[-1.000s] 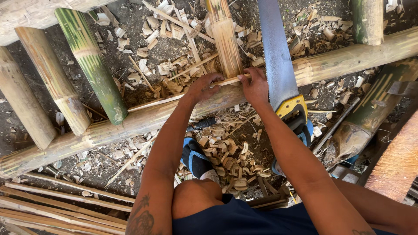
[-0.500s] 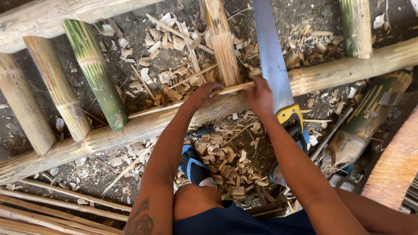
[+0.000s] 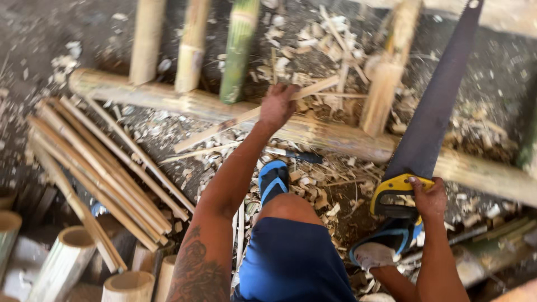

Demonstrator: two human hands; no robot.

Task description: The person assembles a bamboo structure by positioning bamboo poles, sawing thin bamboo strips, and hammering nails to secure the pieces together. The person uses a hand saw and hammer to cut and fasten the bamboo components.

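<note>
From the head view, the left hand [image 3: 278,106] is closed around a thin bamboo strip [image 3: 246,116] lying across a long bamboo pole [image 3: 313,130]. The strip looks light, stiff and splintery, best held near its middle. The right hand [image 3: 428,197] is wrapped tight on the yellow handle of a saw [image 3: 433,120], whose blade rests across the pole.

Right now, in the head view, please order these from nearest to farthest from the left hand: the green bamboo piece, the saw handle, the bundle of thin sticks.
1. Green bamboo piece, just up-left of the left hand.
2. Saw handle, down-right.
3. Bundle of thin sticks, far left.
</note>
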